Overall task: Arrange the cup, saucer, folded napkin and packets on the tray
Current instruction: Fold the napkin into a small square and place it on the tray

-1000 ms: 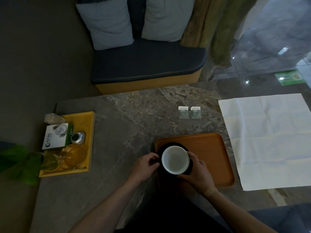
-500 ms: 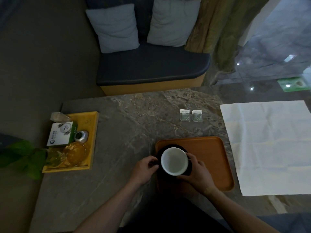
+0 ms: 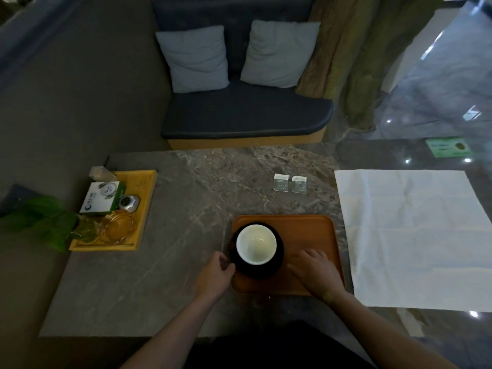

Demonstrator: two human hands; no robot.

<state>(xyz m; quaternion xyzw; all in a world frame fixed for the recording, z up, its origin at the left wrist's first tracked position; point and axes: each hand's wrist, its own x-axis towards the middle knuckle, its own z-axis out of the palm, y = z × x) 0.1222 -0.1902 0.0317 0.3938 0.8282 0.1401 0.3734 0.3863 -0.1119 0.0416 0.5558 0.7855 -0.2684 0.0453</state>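
Your left fingers [image 3: 226, 265] curl loosely at the near-left rim of the dark saucer [image 3: 277, 265]; the dim light hides whether they touch it, and nothing is grasped. Your left hand [image 3: 213, 278] lies partly over the left edge of the orange tray [image 3: 308, 230]. Your right hand [image 3: 315, 270] rests flat on the tray just right of the saucer, fingers [image 3: 308, 255] spread and released, clear of the cup [image 3: 256, 245]. It covers the tray's near-right corner.

The white cup stands upright on the saucer, in the left half of the tray; a handle seems to point left, but it is too dark to be sure. Beyond the tray, two small packets [image 3: 290, 183] lie side by side on the desk [image 3: 186, 209], their print too small to read. Right of the tray, a white napkin [image 3: 412, 235] lies unfolded and creased, its right side cut off by the frame.

Well left of the tray, a yellow tray [image 3: 146, 195] holds a box, a small metal item and a glass dish; green leaves [image 3: 40, 219] hide its near-left corner. The desk is grey veined stone. Beyond it stands a dark bench seat [image 3: 245, 115] with two pale cushions [image 3: 194, 57], with a curtain [image 3: 354, 49] and glossy floor [image 3: 439, 89] to the right.
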